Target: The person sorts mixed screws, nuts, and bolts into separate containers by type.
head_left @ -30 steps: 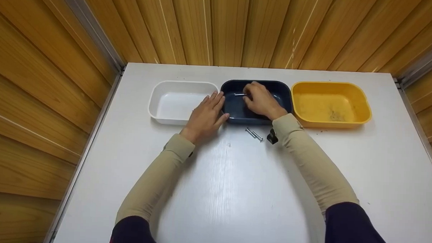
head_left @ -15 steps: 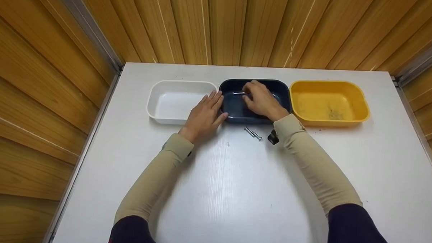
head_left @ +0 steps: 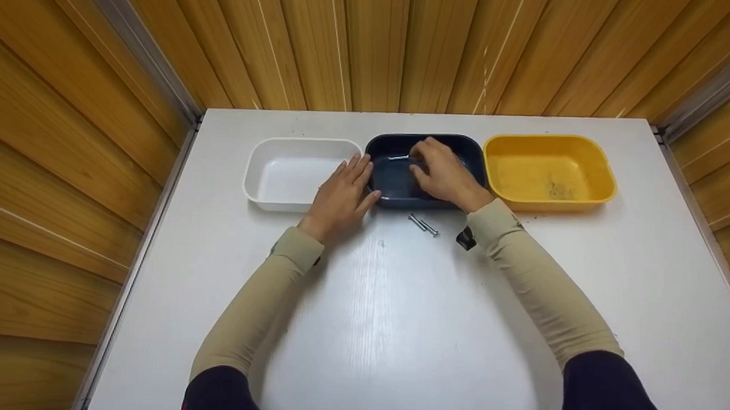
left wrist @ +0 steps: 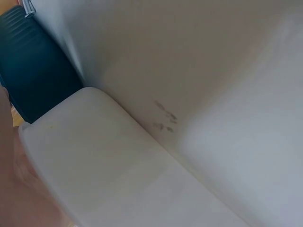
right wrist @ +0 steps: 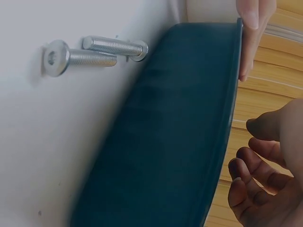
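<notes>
My left hand (head_left: 339, 195) lies with straight fingers over the meeting rims of the white bin (head_left: 268, 201) and dark blue bin (head_left: 386, 201). In the right wrist view, fingers of that hand (right wrist: 253, 28) touch the blue bin's rim. My right hand (head_left: 445, 174) is over the blue bin, fingers loosely curled and thumb apart from them. A bolt (head_left: 398, 158) in the blue bin shows right at its fingertips in the head view. Nothing shows between the fingers of the right hand (right wrist: 265, 175) in the right wrist view.
Two silver socket-head bolts (right wrist: 90, 60) lie side by side on the white table (head_left: 373, 326), before the blue bin. A yellow bin (head_left: 547, 202) with dark smudges inside stands right of it. Wood-panelled walls (head_left: 376, 47) enclose the back and sides.
The head view shifts slightly, carrying the bins a little left in the picture. The bolt in the blue bin looks slightly more tilted. Both hands keep nearly the same places over the bins.
</notes>
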Available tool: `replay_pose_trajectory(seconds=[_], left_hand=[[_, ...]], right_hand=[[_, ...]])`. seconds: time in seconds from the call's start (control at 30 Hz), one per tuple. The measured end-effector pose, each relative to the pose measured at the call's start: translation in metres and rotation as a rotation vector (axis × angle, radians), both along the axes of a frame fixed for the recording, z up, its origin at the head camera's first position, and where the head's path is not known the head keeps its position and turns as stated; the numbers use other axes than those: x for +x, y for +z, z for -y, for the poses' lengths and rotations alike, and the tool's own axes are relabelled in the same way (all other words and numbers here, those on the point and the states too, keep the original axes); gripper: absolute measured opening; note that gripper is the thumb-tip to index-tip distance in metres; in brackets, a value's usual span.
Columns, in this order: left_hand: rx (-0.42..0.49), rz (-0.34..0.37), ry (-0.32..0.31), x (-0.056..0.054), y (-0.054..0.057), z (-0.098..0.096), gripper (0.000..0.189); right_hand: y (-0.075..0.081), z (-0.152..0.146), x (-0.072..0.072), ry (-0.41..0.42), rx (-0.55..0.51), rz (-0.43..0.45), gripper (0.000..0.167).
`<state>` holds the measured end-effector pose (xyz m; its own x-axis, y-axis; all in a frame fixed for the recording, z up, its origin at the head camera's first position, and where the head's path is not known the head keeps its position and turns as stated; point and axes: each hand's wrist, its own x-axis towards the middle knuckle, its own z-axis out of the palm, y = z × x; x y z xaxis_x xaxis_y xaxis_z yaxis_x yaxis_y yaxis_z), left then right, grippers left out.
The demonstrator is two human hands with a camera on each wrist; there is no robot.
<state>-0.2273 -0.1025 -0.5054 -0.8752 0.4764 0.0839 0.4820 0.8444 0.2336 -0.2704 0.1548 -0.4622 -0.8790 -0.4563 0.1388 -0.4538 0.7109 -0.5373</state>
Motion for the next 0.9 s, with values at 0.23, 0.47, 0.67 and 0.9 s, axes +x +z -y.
replay_pose_trajectory(seconds=[0.23,0.47,0.67,0.9], left_hand=[[0.022,-0.003,0.001,-0.001,-0.001,-0.001,0.072],[0.02,-0.007,-0.008,-0.002,0.001,-0.003,0.074],[0.019,-0.004,-0.009,-0.001,-0.001,-0.002,0.074],[0.029,-0.011,-0.008,-0.001,-0.001,-0.003,0.073]], right_hand=[[0.004,-0.008,0.012,-0.004,-0.008,-0.031,0.027],[0.008,-0.014,0.025,-0.001,-0.017,-0.033,0.028],[0.009,-0.016,0.039,0.001,-0.009,-0.025,0.028],[0.007,-0.019,0.052,0.025,-0.035,-0.042,0.028]])
